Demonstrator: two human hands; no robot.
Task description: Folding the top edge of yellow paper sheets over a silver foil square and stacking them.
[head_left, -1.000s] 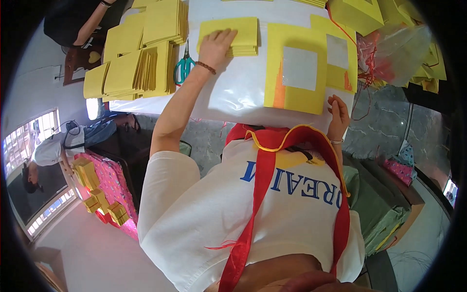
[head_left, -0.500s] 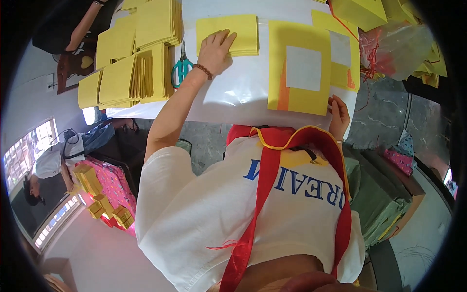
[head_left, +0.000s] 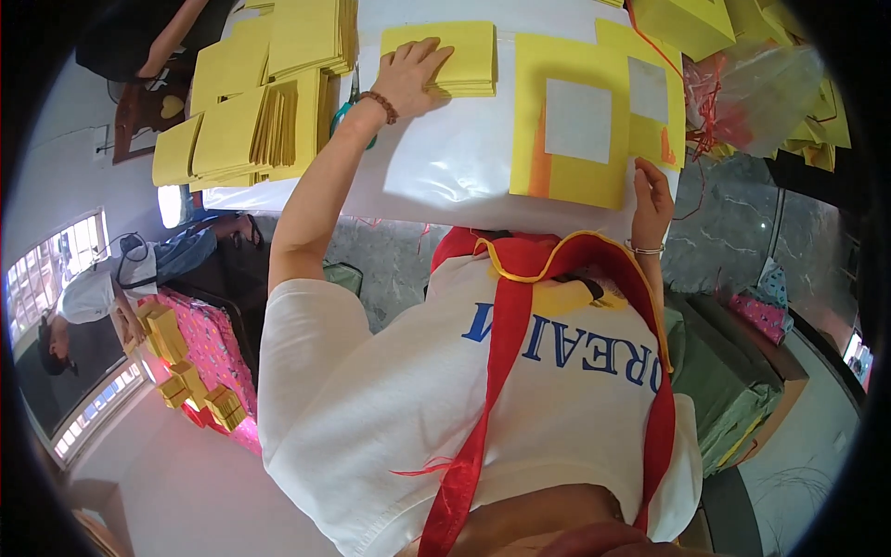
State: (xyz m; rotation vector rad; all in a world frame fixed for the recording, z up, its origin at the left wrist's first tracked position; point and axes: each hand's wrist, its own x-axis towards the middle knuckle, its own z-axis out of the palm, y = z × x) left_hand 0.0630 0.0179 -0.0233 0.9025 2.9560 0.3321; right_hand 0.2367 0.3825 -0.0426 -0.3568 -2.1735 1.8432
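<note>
My left hand [head_left: 408, 79] lies with fingers spread on a small stack of yellow folded paper [head_left: 475, 58] on the white-covered table. Teal-handled scissors [head_left: 342, 113] lie beside that wrist, partly hidden by it. Before me, near the table edge, is a large yellow paper sheet [head_left: 594, 176] with a pale rectangle and an orange stripe. A second such sheet [head_left: 654, 139] lies partly under it. My right hand [head_left: 654, 204] is just off the large sheet's lower right corner, fingers loosely bent and apart, with nothing visible in them.
Several tall stacks of yellow paper [head_left: 227, 130] fill the table's left side. A clear plastic bag [head_left: 756, 93] and red string [head_left: 707, 125] sit at the right edge. Another person's arm [head_left: 172, 37] is at far left; a person [head_left: 88, 297] stands by yellow bundles [head_left: 167, 334].
My right hand has moved away from the sheet's corner, slightly up and right. The left hand stays on the small stack; its forearm now covers more of the scissors. The view has shifted slightly.
</note>
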